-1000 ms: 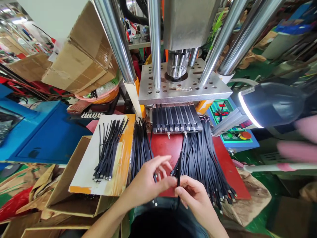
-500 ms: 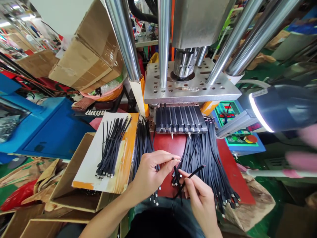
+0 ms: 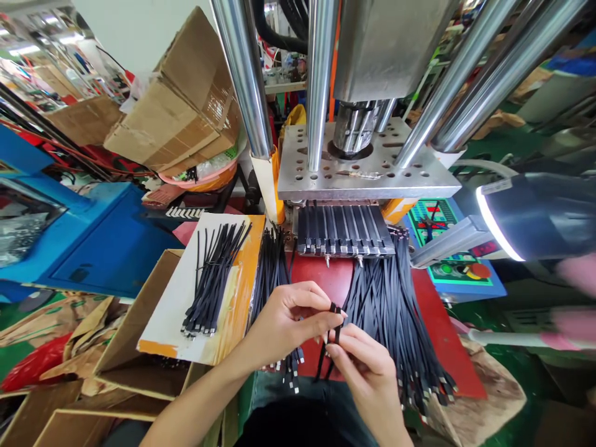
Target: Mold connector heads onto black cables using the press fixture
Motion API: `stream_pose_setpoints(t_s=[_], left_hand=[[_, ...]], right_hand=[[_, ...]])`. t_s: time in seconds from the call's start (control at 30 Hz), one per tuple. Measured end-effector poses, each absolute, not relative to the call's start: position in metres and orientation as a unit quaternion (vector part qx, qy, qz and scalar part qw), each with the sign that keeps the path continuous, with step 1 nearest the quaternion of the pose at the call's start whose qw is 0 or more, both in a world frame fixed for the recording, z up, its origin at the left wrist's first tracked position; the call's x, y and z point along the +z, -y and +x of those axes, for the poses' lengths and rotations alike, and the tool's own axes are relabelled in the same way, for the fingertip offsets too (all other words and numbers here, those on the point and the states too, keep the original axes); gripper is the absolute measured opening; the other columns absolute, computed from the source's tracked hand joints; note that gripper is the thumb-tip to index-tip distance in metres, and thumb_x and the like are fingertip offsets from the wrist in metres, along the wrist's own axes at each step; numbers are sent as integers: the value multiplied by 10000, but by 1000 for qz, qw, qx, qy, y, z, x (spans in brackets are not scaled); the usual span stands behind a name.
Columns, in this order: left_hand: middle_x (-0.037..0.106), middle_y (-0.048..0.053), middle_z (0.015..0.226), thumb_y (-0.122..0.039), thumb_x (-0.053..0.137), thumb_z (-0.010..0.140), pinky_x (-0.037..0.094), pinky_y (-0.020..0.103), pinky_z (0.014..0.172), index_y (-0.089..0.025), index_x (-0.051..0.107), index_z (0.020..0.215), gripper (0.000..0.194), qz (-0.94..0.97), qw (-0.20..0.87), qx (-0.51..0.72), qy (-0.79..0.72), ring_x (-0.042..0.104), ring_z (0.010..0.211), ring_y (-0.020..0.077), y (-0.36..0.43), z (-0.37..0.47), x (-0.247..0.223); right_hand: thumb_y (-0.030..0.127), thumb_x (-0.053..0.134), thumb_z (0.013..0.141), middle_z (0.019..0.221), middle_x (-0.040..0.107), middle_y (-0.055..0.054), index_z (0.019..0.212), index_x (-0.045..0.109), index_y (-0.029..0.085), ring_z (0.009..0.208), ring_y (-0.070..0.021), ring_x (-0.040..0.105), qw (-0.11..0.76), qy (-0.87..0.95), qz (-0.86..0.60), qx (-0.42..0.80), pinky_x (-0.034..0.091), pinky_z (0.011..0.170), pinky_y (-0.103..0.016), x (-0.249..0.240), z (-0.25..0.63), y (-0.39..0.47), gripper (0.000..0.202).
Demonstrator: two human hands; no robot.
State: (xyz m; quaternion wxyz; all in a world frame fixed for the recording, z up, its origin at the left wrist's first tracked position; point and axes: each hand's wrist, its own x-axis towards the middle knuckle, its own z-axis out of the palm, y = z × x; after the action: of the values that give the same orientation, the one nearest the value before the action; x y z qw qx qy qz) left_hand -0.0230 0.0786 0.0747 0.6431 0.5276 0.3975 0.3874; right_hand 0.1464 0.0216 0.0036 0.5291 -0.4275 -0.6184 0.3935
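Black flat cables (image 3: pixel 336 310) are pinched between the fingertips of my left hand (image 3: pixel 295 320). My right hand (image 3: pixel 370 366) is closed on the same cables just below, its fingertips close to the left ones, and strands hang down beneath. Both hands are over the front of the red work surface (image 3: pixel 321 279). Behind them, a metal mould block (image 3: pixel 345 230) holds a row of black cables with metal plug ends facing me. A thick bunch of black cables (image 3: pixel 393 316) lies to the right, and another bunch (image 3: pixel 272 261) lies left of the mould.
The press plate (image 3: pixel 367 183) and steel columns stand above the mould. On a white and orange board (image 3: pixel 172 298) at left lies a cable bundle (image 3: pixel 212 279). An open carton (image 3: pixel 139 335) is below it. A lamp (image 3: pixel 535 214) and control panel (image 3: pixel 459 273) are at right.
My hands have come closer together, and the loose cable end that stuck out from my right hand is now drawn in at the fingertips. The view has shifted slightly.
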Motion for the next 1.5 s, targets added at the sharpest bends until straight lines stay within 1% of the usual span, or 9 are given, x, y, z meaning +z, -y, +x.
stream_pose_setpoints(t_s=[0.27, 0.37, 0.47, 0.63, 0.8, 1.03, 1.17, 1.33, 1.5], left_hand=[[697, 29, 793, -384, 734, 1000, 549, 272, 729, -183, 756, 777, 301, 673, 396, 434, -449, 648, 740, 155, -116, -28, 68], [783, 86, 1066, -305, 703, 1011, 590, 358, 972, -188, 771, 827, 229, 706, 303, 444, -461, 742, 991, 215, -156, -33, 50], [730, 135, 1381, -236, 711, 999, 506, 471, 1181, -180, 789, 847, 180, 731, 231, 416, -489, 683, 1310, 291, -199, -33, 27], [818, 135, 1061, -159, 709, 991, 566, 509, 1105, -138, 794, 965, 91, 717, 190, 405, -534, 747, 1150, 315, -248, -19, 5], [703, 182, 1418, -175, 615, 1043, 503, 487, 1215, -136, 672, 1365, 330, 737, 155, 425, -503, 661, 1363, 286, -230, -25, 3], [701, 179, 1469, -184, 549, 1072, 512, 543, 1221, -134, 701, 1341, 313, 922, 32, 236, -304, 613, 1441, 294, -196, -50, 4], [683, 194, 1498, -174, 555, 1066, 495, 554, 1216, -116, 687, 1344, 313, 935, 4, 179, -306, 594, 1465, 315, -201, -41, 6], [622, 230, 1556, -353, 646, 1051, 434, 582, 1249, -125, 645, 1406, 423, 926, -22, 149, -345, 545, 1507, 359, -190, -31, 9], [567, 247, 1607, -439, 663, 1046, 377, 585, 1275, -115, 571, 1509, 573, 904, -83, 129, -398, 500, 1541, 382, -173, -13, -1]], right_hand=[[363, 618, 1037, 645, 505, 36, 677, 503, 224, 555, -120, 473, 411, 609, -467, 493, 369, 519, -232, -22, 128, -16, 403], [416, 585, 1060, 682, 605, 10, 727, 605, 223, 591, -139, 558, 317, 642, -419, 559, 421, 552, -238, -14, 138, -15, 386], [475, 612, 1053, 696, 645, -2, 728, 668, 230, 640, -161, 562, 294, 688, -407, 524, 438, 597, -263, 15, 165, -50, 411], [722, 669, 923, 566, 479, 27, 595, 551, 229, 567, -143, 395, 328, 709, -471, 409, 328, 553, -293, 53, 199, -166, 604], [859, 595, 857, 556, 424, 42, 633, 579, 222, 557, -126, 324, 300, 731, -469, 394, 272, 555, -297, 44, 186, -245, 676], [788, 635, 869, 559, 440, 31, 623, 616, 220, 591, -141, 350, 304, 755, -458, 359, 299, 578, -299, 26, 179, -270, 619], [754, 657, 874, 616, 547, -6, 652, 630, 216, 607, -149, 402, 334, 743, -472, 336, 326, 572, -296, 21, 180, -267, 582], [840, 602, 851, 779, 710, -62, 1033, 750, 164, 499, -138, 489, 337, 726, -477, 364, 372, 456, -284, 15, 179, -264, 715], [731, 613, 914, 776, 714, -85, 1015, 751, 149, 496, -163, 547, 357, 708, -530, 301, 460, 517, -327, 13, 181, -264, 607]])
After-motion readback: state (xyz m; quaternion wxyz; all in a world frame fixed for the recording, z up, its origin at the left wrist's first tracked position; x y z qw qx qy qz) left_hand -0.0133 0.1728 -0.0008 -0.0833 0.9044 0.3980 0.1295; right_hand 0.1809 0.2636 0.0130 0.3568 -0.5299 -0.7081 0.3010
